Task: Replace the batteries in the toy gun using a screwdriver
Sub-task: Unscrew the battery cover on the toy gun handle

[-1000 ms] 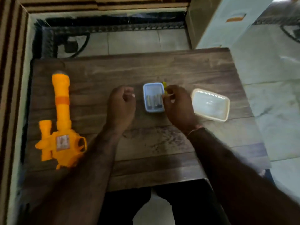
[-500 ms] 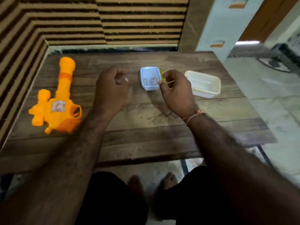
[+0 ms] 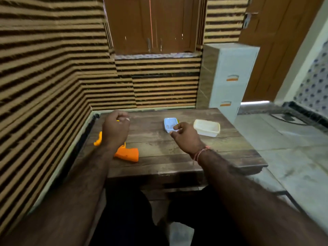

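Note:
The orange toy gun (image 3: 126,153) lies on the left of the wooden table (image 3: 177,157), mostly hidden under my left forearm. My left hand (image 3: 116,128) hovers above the gun with its fingers curled into a fist and nothing visible in it. A small blue box (image 3: 169,123) with batteries sits mid-table, and a yellow screwdriver tip (image 3: 178,121) shows at its right edge. My right hand (image 3: 185,137) hangs just in front of the box, fingers curled, holding nothing that I can see.
A white plastic container (image 3: 206,128) stands right of the blue box. A striped wall borders the table on the left and at the back. A white drawer cabinet (image 3: 229,77) stands behind the table's far right corner. Tiled floor lies to the right.
The view has tilted up, showing more wall. My left hand has moved left over the toy gun. My right hand has drawn back slightly from the blue box.

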Motion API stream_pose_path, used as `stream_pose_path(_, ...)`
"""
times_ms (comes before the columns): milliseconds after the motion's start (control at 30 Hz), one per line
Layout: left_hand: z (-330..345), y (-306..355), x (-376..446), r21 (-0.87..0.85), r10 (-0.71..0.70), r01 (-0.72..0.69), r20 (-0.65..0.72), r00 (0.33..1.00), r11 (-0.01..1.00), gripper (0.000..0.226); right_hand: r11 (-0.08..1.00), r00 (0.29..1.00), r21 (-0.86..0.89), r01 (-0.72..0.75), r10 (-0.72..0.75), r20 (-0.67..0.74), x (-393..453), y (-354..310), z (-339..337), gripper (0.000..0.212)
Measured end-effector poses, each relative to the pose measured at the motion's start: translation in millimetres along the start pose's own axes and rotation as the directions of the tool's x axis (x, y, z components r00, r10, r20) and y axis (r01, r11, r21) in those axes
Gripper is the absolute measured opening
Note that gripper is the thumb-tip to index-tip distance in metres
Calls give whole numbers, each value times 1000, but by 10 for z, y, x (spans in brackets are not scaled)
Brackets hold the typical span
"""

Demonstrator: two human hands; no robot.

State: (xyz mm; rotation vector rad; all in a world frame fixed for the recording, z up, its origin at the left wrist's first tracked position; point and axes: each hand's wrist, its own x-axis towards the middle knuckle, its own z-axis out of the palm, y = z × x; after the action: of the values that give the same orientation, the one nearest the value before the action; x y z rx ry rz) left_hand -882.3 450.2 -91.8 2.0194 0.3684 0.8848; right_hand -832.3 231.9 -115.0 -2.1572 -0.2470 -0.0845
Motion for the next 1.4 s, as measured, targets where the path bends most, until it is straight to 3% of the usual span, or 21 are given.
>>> stream_pose_path(300, -212, -372, -14, -58, -311, 311, 5, 950, 949, 16, 997, 988, -22, 76, -72, 137, -66, -135, 420, 24)
stream_pose_path(500, -142, -756, 45, -121, -495, 495, 27, 868, 861, 15, 997, 968, -23, 69, -61, 243, 102, -173, 806, 30)
stream_pose_path(667, -70, -974, 93, -163, -601, 591, -16, 799, 790, 10, 994, 949, -69, 80, -55, 310, 182, -151, 1143, 39)
stream_pose_path(767, -16, -1138, 147, -176, -662, 646, -51, 748, 743, 13, 983, 923, -140, 120, -58, 380, 259, -151, 1358, 55)
stream_pose_path(900, 40, -1237, 190, -185, -675, 654, -86, 733, 734, 14, 924, 852, -284, 255, -76, 518, 271, -178, 1557, 76)
stream_pose_path(1033, 71, -1253, 182, -182, -666, 643, -124, 735, 744, 18, 850, 812, -386, 358, -79, 578, 273, -196, 1720, 73)
stream_pose_path(1267, 109, -1157, 168, -227, -649, 613, -153, 745, 757, 15, 850, 838, -312, 425, -239, 490, 271, -124, 1754, 54)
stream_pose_path(1400, 128, -960, 87, -283, -633, 568, -293, 716, 773, 15, 870, 855, -198, 452, -359, 375, 267, -16, 1592, 51)
